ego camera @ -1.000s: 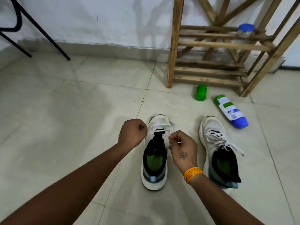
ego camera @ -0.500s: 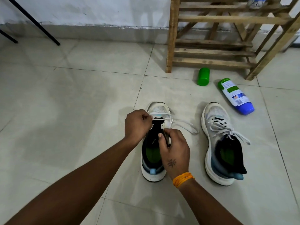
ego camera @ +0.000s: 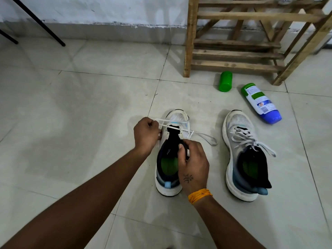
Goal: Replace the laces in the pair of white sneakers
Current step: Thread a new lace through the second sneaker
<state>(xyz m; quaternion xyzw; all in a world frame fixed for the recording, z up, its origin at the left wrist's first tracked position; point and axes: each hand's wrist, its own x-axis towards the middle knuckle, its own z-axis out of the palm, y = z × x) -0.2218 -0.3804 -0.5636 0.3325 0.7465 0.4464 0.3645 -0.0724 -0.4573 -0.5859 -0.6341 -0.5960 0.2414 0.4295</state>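
I am looking down on a floor of pale, glossy tiles [ego camera: 80, 114] with dark grout lines, running up to a scuffed white wall [ego camera: 107, 9] with a grey base strip. A rough wooden rack [ego camera: 233, 42] is standing at right; black metal legs [ego camera: 36, 20] are slanting at upper left.

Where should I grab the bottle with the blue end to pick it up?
Probably round the middle of the bottle, coming down from above. It lies on its side on the floor, so the round labelled body faces up, with bare tile on both long sides for your fingers. The ends look harder to pinch.
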